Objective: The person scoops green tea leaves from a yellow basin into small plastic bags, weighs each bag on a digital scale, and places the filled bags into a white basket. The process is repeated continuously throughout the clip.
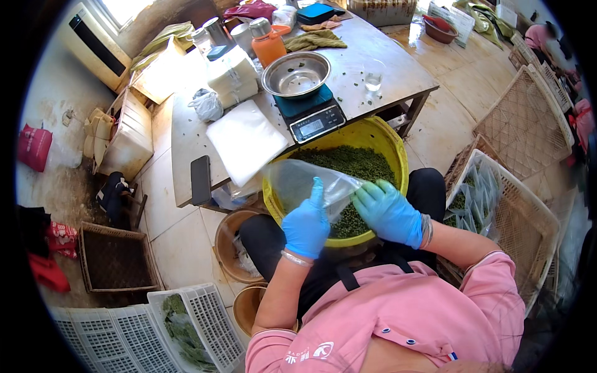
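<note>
My left hand [308, 224], in a blue glove, holds the near edge of a clear plastic bag [298, 179], index finger pointing up against it. My right hand [388, 212], gloved too, grips the bag's narrowed right end. The bag is spread over a yellow tub [400, 163] of small green berries or peppercorns [350, 161]. Beyond the tub, a digital scale [313, 122] carries a steel bowl [298, 77] with a few green bits in it. A stack of flat clear bags [247, 140] lies left of the scale.
On the metal table [392, 88] stand an orange flask [268, 44], a glass of water [373, 80] and, at the left edge, a phone [200, 179]. A crate [527, 224] with filled bags is at right; brown buckets [228, 233] and white crates [214, 321] stand at left. People sit far right.
</note>
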A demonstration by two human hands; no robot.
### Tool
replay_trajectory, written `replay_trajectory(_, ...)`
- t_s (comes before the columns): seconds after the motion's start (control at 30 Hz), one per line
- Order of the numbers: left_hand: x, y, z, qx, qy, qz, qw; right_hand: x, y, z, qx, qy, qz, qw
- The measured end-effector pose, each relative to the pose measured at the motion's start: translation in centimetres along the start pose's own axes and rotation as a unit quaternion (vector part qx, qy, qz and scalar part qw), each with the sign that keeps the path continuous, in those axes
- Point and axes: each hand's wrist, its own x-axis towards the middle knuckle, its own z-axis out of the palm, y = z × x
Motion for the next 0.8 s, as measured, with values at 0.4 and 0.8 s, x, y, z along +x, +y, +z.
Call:
replay_trajectory(0.4, -0.2, 1.0, 0.7, -0.026, -0.087, -0.018, 0.996, 0.6, -1.7, 3.1, 0.175, -0.023, 0.040, 0.983)
replay_trajectory(0.8, -1.3, -3.5, -3.8, -0.254, 0.058, -0.105, 0.960, -1.9, 5.5, 11.1, 0.264, 0.095, 0.328, 0.902)
